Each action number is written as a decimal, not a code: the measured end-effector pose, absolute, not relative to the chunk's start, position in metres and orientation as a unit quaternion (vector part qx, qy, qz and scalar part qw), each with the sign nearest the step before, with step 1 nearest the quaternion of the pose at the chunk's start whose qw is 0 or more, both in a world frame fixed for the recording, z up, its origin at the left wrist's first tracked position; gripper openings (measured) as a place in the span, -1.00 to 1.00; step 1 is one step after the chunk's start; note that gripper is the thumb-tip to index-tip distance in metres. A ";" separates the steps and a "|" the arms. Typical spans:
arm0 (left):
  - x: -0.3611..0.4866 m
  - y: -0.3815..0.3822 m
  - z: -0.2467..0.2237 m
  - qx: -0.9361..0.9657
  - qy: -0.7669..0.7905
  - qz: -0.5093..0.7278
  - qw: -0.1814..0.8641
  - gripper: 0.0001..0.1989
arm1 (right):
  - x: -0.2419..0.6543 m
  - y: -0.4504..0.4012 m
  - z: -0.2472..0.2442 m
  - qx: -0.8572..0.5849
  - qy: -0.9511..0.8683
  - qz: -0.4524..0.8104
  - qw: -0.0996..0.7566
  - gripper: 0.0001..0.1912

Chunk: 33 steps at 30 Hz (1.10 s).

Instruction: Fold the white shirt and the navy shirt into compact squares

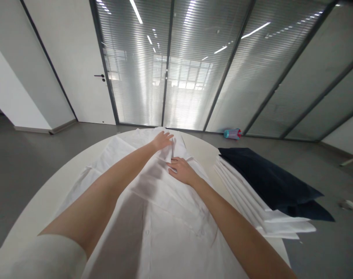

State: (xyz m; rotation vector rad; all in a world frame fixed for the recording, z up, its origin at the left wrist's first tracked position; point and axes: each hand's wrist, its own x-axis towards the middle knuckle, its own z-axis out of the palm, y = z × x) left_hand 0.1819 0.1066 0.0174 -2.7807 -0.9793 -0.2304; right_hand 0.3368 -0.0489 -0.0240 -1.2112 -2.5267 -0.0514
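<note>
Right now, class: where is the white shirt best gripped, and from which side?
Probably at the raised fold of the white button-front shirt, near the far end, from above with the right hand: that fold stands loose off the flat cloth, and the hand already lies beside it.

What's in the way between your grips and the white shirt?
Nothing visible: the left grip and the right grip both rest directly on the white button-up shirt.

Round white table (34, 224), white button-front shirt (165, 236) spread across it; folded white garments (240, 193) stacked near edge, navy cloth (266, 174) alongside
</note>
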 end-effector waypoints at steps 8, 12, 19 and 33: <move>0.162 0.120 0.030 -0.947 -0.288 -0.069 0.124 -0.67 | 0.338 -0.045 -0.028 -0.444 -0.879 -0.010 0.174 -0.67; 0.130 0.108 0.050 -0.957 -0.260 -0.010 0.130 -0.74 | 0.339 -0.045 -0.028 -0.479 -0.860 -0.016 0.178 -0.67; 0.093 0.004 0.071 -0.922 -0.335 0.078 0.177 -0.83 | 0.340 -0.047 -0.025 -0.549 -0.811 -0.044 0.197 -0.74; 0.012 -0.104 0.091 -0.904 -0.410 0.033 0.116 -0.81 | 0.342 -0.039 -0.036 -0.537 -0.813 -0.094 0.205 -0.73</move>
